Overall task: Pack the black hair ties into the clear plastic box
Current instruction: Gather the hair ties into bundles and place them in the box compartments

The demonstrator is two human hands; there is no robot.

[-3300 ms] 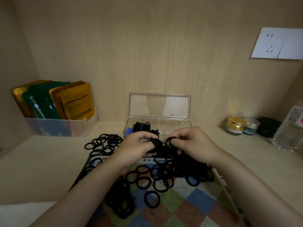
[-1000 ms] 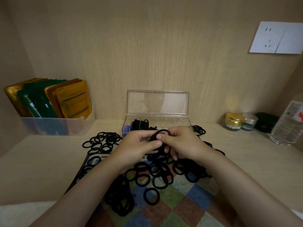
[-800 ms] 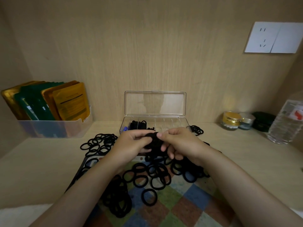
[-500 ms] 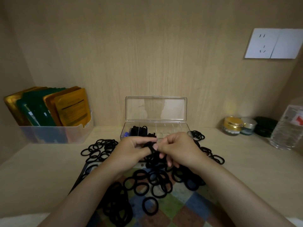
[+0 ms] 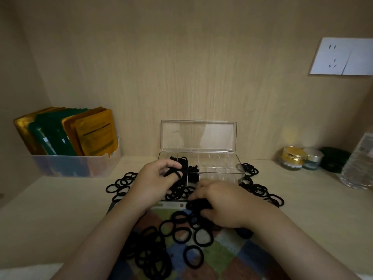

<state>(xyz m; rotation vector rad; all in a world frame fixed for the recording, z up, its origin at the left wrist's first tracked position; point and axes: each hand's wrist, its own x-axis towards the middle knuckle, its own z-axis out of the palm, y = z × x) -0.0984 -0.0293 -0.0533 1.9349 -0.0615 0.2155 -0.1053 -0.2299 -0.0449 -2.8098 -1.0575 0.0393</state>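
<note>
Early stage, by my read. Clear plastic box [image 5: 220, 174] sits centre frame against the back wall, lid [image 5: 198, 136] standing open. Only its left-end compartments hold packed ties [image 5: 192, 172]; the compartments toward the right look bare through the plastic.

Most black hair ties [image 5: 177, 194] are unpacked. They are spread over the checkered mat [image 5: 228, 257] at lower centre, with a dense heap [image 5: 150, 259] at bottom, left of centre. There is one scatter [image 5: 121, 184] on the desk left of the hands and another [image 5: 259, 189] right of the box.

Left hand [image 5: 153, 180] is centre frame, just in front of the box's left end. Its fingers are curled round a small bundle [image 5: 173, 173] of ties, one loop hooked over a finger. The bundle is not in the box yet, just near the front-left wall.

Right hand [image 5: 224, 203] is just right of centre, palm down on the pile in front of the box, fingers bent into the ties. Fingertips are hidden, so I cannot tell whether it pinches any.

Left to do, as I judge: drop this bundle in, then many more gather-and-pack rounds.
</note>
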